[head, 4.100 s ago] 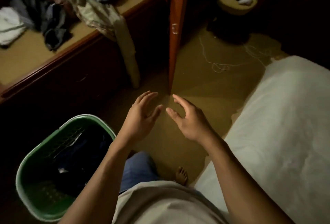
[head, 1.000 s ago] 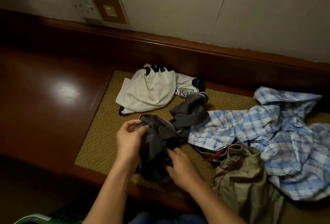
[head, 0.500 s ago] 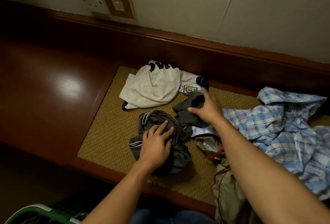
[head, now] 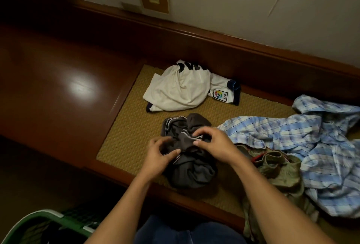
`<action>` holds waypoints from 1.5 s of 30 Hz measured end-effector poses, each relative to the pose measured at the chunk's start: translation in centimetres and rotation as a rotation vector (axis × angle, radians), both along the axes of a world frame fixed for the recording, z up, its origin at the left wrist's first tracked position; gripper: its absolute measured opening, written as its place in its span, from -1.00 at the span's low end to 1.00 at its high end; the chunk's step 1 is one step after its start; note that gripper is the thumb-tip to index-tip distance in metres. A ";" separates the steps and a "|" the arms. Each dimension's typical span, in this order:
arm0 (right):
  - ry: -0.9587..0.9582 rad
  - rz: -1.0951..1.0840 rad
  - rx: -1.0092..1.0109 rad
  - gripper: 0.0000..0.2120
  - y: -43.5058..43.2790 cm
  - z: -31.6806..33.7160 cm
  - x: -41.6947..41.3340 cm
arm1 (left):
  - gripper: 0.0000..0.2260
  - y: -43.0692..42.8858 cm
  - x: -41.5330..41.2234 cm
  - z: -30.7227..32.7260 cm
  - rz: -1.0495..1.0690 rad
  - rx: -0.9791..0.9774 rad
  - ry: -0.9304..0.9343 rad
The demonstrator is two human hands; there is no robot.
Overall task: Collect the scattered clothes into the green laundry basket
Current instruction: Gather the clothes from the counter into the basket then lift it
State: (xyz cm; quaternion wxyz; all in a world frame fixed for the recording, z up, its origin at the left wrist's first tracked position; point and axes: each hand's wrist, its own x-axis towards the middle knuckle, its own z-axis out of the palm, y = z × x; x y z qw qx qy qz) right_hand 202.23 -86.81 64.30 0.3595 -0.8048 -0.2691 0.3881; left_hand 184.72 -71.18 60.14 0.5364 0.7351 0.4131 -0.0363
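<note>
Left hand and right hand are both on the dark grey garment, which is bunched on the woven mat of the table.

Risks, as judged:
- The bundle is loose, with folds trailing toward 6 o'clock. Lifted by a pinch alone, part may sag, snag the table's front edge, or drop short of the basket.
- Green laundry basket sits low at 7 o'clock with only a corner in view. The carry goes down and left, partly blind.
- Olive garment touches the grey one at 4 o'clock, red cord showing. It could drag along, or slide off the edge it overhangs.

Left hand: fingers curled, thumb and forefinger nipping a fold at the bundle's 9 o'clock side.
Right hand: fingers curled over the striped waistband at the top, pinching it.
Neither hand is spread; both are clamped on cloth.

White jersey lies at 12 o'clock of the bundle, apart from it. Blue checked shirt is at 3 o'clock, no hand on it.
</note>
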 end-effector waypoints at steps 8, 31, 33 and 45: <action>-0.028 0.038 -0.499 0.24 4.0 -3.2 -2.3 | -0.39 0.9 -2.0 -2.5 0.081 -0.249 0.135; -0.479 0.225 -0.427 0.11 6.4 -4.9 -12.6 | -0.42 -0.7 -7.5 -1.2 0.446 -0.597 -0.102; -0.490 0.223 -0.390 0.04 6.0 -5.0 -11.9 | -0.43 -1.2 -7.3 -0.8 0.462 -0.587 -0.132; -0.188 0.127 -0.082 -0.31 5.9 -3.2 -18.7 | -0.46 -0.3 -19.5 1.5 0.360 -0.298 -0.269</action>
